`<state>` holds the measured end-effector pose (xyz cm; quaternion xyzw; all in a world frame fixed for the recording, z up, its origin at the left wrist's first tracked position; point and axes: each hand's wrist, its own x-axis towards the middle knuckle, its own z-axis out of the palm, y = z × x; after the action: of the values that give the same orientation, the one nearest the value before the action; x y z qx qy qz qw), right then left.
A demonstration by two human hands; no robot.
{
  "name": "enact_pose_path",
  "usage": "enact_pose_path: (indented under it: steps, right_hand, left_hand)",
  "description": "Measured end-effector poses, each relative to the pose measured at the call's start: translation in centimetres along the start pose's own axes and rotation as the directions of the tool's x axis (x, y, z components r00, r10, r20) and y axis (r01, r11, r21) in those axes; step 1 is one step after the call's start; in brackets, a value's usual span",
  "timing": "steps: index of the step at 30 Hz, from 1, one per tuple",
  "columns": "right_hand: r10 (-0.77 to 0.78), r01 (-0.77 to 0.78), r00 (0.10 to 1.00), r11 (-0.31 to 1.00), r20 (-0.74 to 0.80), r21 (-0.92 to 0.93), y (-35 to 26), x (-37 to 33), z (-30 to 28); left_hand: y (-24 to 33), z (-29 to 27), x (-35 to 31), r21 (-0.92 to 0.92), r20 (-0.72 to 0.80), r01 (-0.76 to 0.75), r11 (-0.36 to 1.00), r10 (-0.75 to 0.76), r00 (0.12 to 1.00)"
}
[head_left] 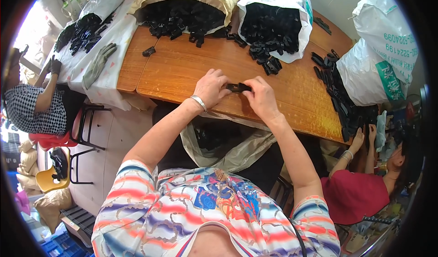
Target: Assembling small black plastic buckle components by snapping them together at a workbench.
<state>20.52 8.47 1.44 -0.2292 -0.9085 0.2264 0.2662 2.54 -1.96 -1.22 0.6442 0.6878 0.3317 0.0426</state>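
Observation:
Over the near edge of the wooden table, a small black plastic part is held between both hands. My left hand, with a silver bracelet at its wrist, pinches one end. The other end is gripped by the fingers of my right hand. What kind of part it is cannot be made out. Just below the table edge, an open sack sits at my lap with dark contents inside. Ahead, similar black parts spill onto the tabletop from a white sack.
A tan sack of black parts lies at the back, one loose part near it. On the right, more parts line the table beside a white bag and a person in red. Another person works at left.

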Motion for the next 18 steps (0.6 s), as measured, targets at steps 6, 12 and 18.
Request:
enact_pose_path:
  steps: [6, 12, 18]
  right_hand:
    - [-0.088, 0.088, 0.996, 0.996, 0.029, -0.015, 0.1, 0.8, 1.1]
    - [-0.048, 0.068, 0.983, 0.992, 0.176, -0.107, -0.5, 1.4, 0.9]
    - [-0.267, 0.240, 0.963, 0.913, -0.040, -0.329, -0.4, -1.5, 3.1]
  left_hand:
    - [0.2, 0.1, -0.1, -0.014, 0.006, 0.009, 1.000, -0.009, 1.000]
    - [0.0, 0.2, 0.2, -0.037, 0.016, 0.035, 0.999, -0.035, 0.999]
    - [0.1, -0.4, 0.3, -0.035, 0.007, 0.056, 0.998, -0.055, 0.998]
